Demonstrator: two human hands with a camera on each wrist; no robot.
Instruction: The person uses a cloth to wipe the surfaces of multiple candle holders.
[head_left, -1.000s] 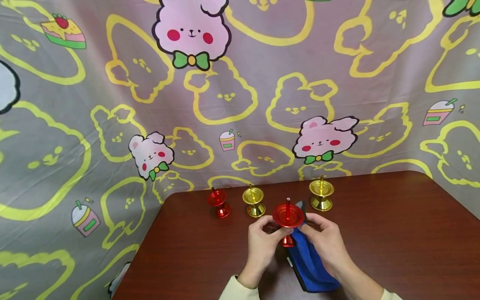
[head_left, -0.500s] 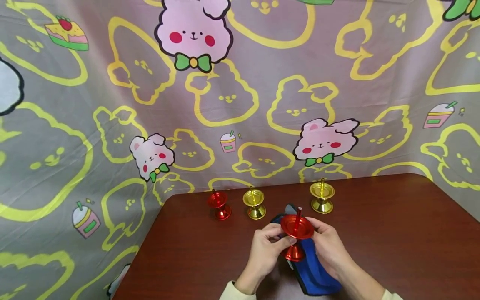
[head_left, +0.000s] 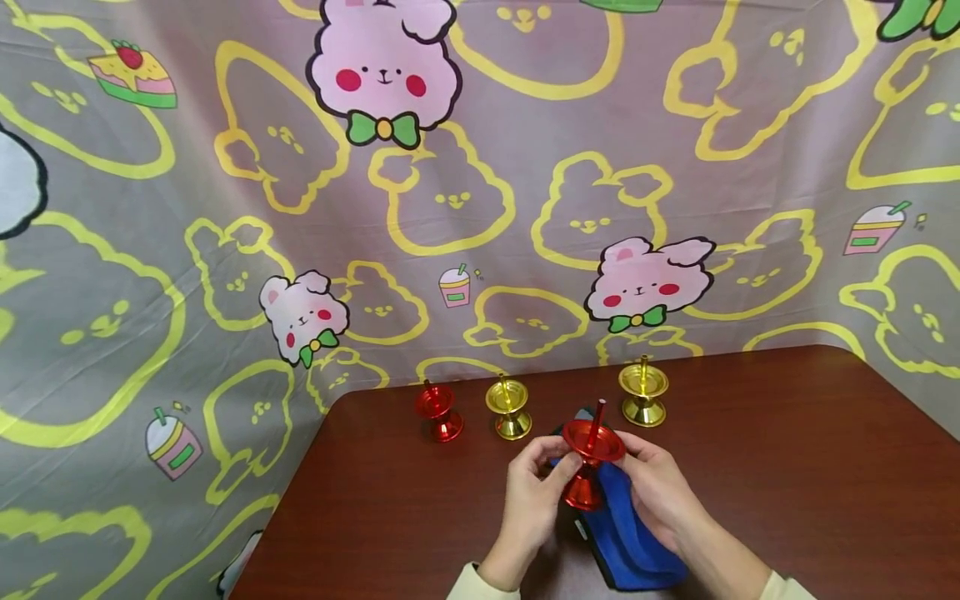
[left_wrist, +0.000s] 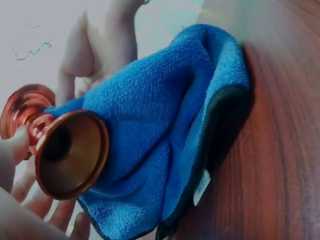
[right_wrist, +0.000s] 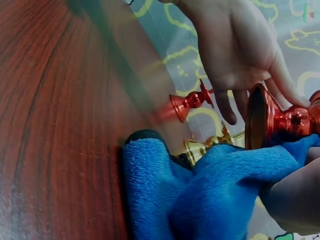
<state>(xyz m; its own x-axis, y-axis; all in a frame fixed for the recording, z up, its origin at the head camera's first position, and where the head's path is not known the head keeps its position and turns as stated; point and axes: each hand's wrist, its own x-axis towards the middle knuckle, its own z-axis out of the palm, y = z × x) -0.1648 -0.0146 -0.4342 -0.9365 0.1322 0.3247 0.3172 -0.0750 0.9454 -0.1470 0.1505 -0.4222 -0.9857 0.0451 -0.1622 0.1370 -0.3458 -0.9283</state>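
- Cartoon-print fabric (head_left: 457,192) hangs beyond your held red candlestick (head_left: 589,454), and a dark wood-grain table (head_left: 787,467) spreads beneath it.
- Your left hand (head_left: 531,492) is at its left, thumb and fingers pinching the bare stem between dish and base.
- Your right hand (head_left: 660,492) is at its right, thumb and fingers seemingly pinching the bunched blue cloth (head_left: 633,533) beside the dish; you can't tell how tightly, since the cloth hides part of the grip.
- What matters most: the held red candlestick sits between your hands, clear of the table, long axis near upright, spike tipped slightly right, hollow base downward. Your left hand is nearer its stem.
- From behind it, the blue cloth drops along its right side towards you, a white label (left_wrist: 202,187) on the dark edge.
- Beyond it, leftward, stand a second red candlestick (head_left: 441,412) and one gold candlestick (head_left: 509,408); beyond it, rightward, another gold candlestick (head_left: 643,396).
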